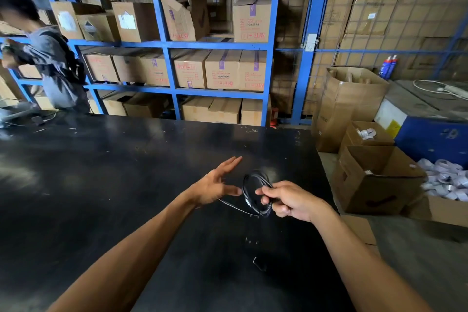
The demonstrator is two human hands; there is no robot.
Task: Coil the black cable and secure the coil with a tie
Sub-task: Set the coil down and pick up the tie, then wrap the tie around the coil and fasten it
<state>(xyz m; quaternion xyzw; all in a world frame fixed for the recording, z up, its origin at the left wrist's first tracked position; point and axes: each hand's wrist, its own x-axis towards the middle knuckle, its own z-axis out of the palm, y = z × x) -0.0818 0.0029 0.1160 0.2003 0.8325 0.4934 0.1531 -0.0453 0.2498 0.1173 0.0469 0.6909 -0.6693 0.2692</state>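
- While the black cable (256,192) sits as a small coil over the dark table (126,172), at about 4 o'clock from the table's centre, the right hand (291,201) pinches its 3 o'clock side, thumb and fingers closed on the bundled loops
- left hand (215,185) at 9 o'clock of the coil, fingers spread and released, gripping nothing; thumb tip just beside the loops, contact unclear
- loose tail of the cable runs from the coil's 6 o'clock toward 8 o'clock, under the left hand, not yet wound in
- handling, judged: thin, light, soft and springy, so loops likely fan open if the pinch slackens; best held where all strands cross, as the right hand does, with the tie going on opposite or beside that pinch
- count: one cable, one coil of several loops, exact number too blurred to tell
- small dark piece (258,263) on table at 6 o'clock of the coil, maybe the tie, cannot tell
- two hands, both bare
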